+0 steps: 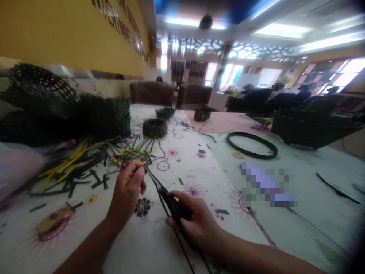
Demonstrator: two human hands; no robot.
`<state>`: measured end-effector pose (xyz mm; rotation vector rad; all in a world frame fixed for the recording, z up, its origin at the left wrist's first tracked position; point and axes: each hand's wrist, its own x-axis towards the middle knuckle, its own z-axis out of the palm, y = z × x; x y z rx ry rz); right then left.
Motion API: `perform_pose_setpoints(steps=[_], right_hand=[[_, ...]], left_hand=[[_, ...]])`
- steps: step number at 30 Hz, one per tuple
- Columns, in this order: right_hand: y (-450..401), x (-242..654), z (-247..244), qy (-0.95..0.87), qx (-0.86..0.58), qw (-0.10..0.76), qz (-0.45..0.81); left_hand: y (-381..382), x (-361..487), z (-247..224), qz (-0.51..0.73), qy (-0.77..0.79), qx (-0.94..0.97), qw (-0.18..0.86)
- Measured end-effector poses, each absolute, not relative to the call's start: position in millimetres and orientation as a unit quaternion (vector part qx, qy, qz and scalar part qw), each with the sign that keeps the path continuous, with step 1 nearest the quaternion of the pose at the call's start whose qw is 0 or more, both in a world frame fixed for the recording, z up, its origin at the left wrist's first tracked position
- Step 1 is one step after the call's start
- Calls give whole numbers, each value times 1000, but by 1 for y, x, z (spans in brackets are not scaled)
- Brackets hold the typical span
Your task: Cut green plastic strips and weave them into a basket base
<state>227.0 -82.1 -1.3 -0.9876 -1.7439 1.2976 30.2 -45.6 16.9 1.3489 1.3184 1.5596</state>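
Between finger and thumb, my left hand [129, 182] pinches the end of a thin dark green strip [177, 236] that runs down towards the front edge of view. My right hand [196, 217] is wrapped round the black handles of a pair of scissors [178, 215]. Their blades point up and left along the strip, close to my left fingers; whether they touch the strip I cannot tell. Beyond my left hand lies a loose heap of green and yellow strips [72, 163]. A small dark green woven basket [154, 128] stands past it.
Large dark woven baskets [105, 114] are piled at the left, and another big basket [313, 127] stands at the right. A dark oval ring [251, 145] and a pixelated purple item [265, 184] lie on the right tabletop. Brown chairs [154, 94] and people are farther back.
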Motion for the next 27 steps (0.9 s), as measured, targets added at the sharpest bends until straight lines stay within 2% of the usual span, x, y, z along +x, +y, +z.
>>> perform_pose_setpoints(steps=[7, 15, 27], right_hand=[[-80, 230, 3, -686, -389, 365, 495], [-83, 230, -2, -725, -410, 352, 428], [-78, 228, -8, -711, -397, 378, 441]], left_hand=[[-46, 33, 11, 602, 493, 504, 375], [-44, 37, 8, 609, 496, 467, 406], [-50, 45, 5, 583, 513, 491, 394]])
